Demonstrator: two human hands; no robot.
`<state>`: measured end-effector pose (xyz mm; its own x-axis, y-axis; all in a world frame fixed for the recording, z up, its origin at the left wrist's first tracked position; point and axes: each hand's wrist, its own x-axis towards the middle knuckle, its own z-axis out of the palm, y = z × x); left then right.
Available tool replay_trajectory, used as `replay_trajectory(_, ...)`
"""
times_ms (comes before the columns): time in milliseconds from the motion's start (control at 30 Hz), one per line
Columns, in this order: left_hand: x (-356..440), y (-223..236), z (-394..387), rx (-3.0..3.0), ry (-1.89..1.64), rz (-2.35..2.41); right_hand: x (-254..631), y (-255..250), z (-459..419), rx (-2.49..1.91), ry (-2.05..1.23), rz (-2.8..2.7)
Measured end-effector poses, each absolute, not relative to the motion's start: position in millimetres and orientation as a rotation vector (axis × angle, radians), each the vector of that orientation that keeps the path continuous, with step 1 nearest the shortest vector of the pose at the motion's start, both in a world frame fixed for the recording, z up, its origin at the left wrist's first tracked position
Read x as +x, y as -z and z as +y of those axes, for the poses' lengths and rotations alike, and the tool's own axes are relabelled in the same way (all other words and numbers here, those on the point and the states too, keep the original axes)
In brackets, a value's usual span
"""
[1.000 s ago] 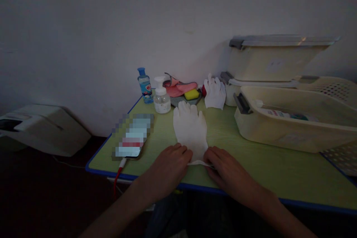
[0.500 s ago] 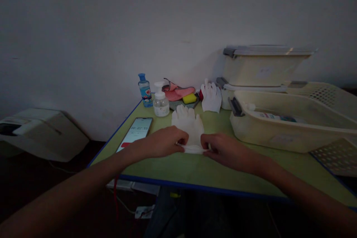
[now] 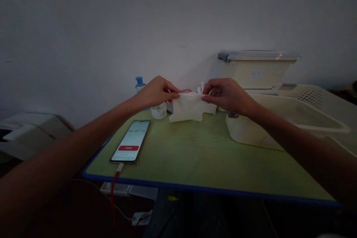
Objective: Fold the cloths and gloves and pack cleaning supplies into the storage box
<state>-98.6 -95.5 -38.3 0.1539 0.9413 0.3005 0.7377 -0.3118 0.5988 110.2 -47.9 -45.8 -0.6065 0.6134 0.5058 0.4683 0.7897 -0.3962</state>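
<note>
A thin white cloth glove (image 3: 186, 107) is being pinched at its edge between the fingertips of the left hand (image 3: 158, 92) and right hand (image 3: 227, 95), apparently to keep it stretched.

The counter (image 3: 178, 160) is green with a blue edge. The glove (image 3: 186, 108) is white. The cord (image 3: 112, 193) is red.

Digits reading 00:02:55 glowing on the phone (image 3: 130, 141), a red button (image 3: 128, 148) below bearing script too tiny to make out, the upper bin (image 3: 237, 74) wearing an illegible label (image 3: 256, 75).
</note>
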Motion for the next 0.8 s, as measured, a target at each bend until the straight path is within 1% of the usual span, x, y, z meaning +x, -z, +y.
replay_trajectory(167,-95,22,-86,2.102,-1.229,1.683,105,24,-40,-0.787,-0.166,-2.225)
replay_trajectory(267,-93,13,-84,2.110,-1.365,1.665,105,13,-36,-0.745,-0.144,-2.173)
replay_trajectory(467,-89,-2,-88,2.149,-1.428,1.702,107,-2,-37,-0.713,-0.122,-2.163)
replay_trajectory(633,-85,-10,-97,2.222,-1.550,1.732,104,-13,-55,-0.781,0.075,-2.053)
replay_trajectory(800,-83,-19,-103,2.165,-1.598,1.754,107,-22,-67,-0.804,-0.001,-2.072)
